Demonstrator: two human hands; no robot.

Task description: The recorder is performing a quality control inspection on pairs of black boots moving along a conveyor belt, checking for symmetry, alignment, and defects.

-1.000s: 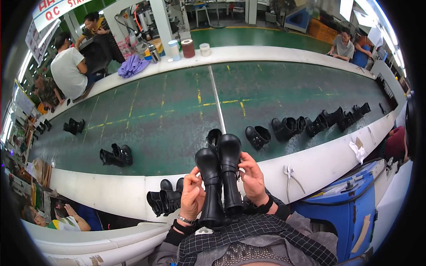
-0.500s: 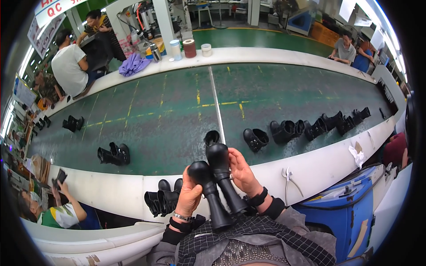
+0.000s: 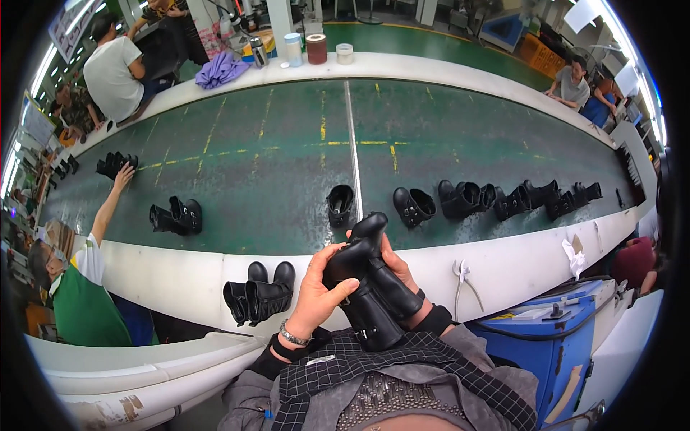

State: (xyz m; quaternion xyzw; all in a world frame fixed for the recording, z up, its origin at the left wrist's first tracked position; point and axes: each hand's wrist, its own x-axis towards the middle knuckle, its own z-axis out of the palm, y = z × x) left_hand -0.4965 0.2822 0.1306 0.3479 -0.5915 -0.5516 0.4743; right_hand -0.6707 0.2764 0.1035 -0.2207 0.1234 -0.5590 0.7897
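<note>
In front of my body I hold a pair of black boots, toes pointing up and away and shafts toward my lap. My left hand (image 3: 316, 291) is closed around the left black boot (image 3: 368, 312), its thumb lying across it. My right hand (image 3: 397, 264) grips the right black boot (image 3: 392, 286) from its outer side; some of its fingers are hidden behind the boot. A single black boot (image 3: 340, 205) stands on the green conveyor belt (image 3: 287, 187) just beyond my hands. To my left, another pair of black boots (image 3: 267, 296) rests on the white ledge (image 3: 201, 284).
Pliers (image 3: 466, 286) and a crumpled white cloth (image 3: 574, 257) lie on the ledge at right, above a blue cabinet (image 3: 528, 352). Several black boots (image 3: 467, 199) line the belt's right side. At left, a co-worker in green (image 3: 90, 302) reaches across the belt.
Both boots have turned in my hands, and the left one now shows its side and buckle. The co-worker at left has stretched an arm to boots on the belt.
</note>
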